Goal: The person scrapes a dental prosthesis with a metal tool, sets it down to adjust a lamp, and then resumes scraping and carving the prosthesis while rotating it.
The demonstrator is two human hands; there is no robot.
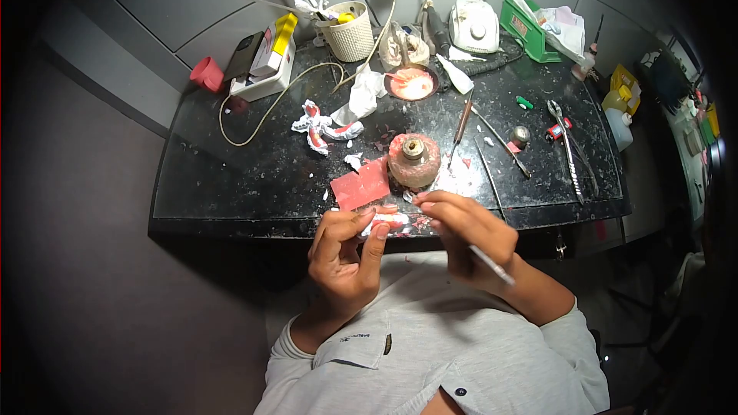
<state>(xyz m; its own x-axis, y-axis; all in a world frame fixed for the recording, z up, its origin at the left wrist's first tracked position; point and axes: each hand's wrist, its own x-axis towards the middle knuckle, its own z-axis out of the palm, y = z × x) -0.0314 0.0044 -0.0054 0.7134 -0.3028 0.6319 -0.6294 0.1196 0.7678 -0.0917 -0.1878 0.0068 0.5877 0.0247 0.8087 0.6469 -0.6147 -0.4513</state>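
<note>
Two hands at the bench (231, 219) edge: left hand (342, 257) fingers clamp a pink-white piece (388, 220), right hand (465, 234) pinches a thin tool (492, 265); burner (413, 160) and wax sheet (360, 184) crowd just beyond.

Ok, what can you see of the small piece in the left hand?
The small piece is white and pink, seemingly plaster with wax, and mostly hidden. The left hand pinches it between thumb and fingers at the table edge. The thin metal tool in the right hand points at it; contact unclear.
</note>
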